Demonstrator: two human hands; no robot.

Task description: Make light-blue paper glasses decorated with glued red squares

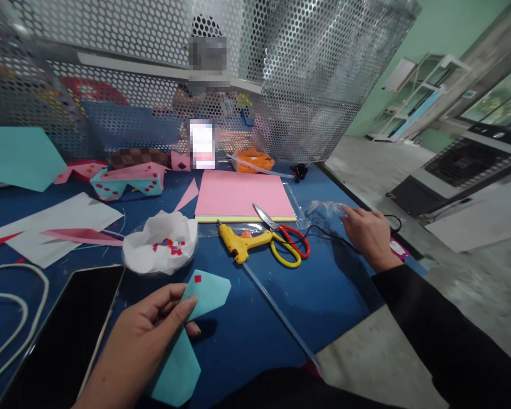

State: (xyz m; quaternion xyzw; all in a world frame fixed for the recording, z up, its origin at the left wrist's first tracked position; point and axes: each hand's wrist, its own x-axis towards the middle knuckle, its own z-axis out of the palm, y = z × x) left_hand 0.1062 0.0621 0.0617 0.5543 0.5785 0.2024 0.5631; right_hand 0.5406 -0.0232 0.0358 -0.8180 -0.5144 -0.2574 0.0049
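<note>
My left hand [147, 329] pinches a folded teal paper piece [204, 295] with one small red square stuck on it, low over the blue table cover [323, 284]. My right hand [368, 233] reaches out to the right edge of the table, fingers curled on crinkled clear plastic [323, 210] near a black cable [323, 233]. A yellow glue gun [241, 241] with a clear glue stick [281, 315] lies between the hands. Scissors [287, 238] with red and yellow handles lie beside it. A white paper cup-like wad [162, 244] holds small red squares.
A stack of pink and yellow sheets [242, 196] lies behind the scissors. Teal and pink folded crafts [128, 179], white paper [55, 224], a dark tablet [63, 335] and white cord [8, 318] fill the left. A perforated metal screen [281, 68] stands behind, with a person beyond it.
</note>
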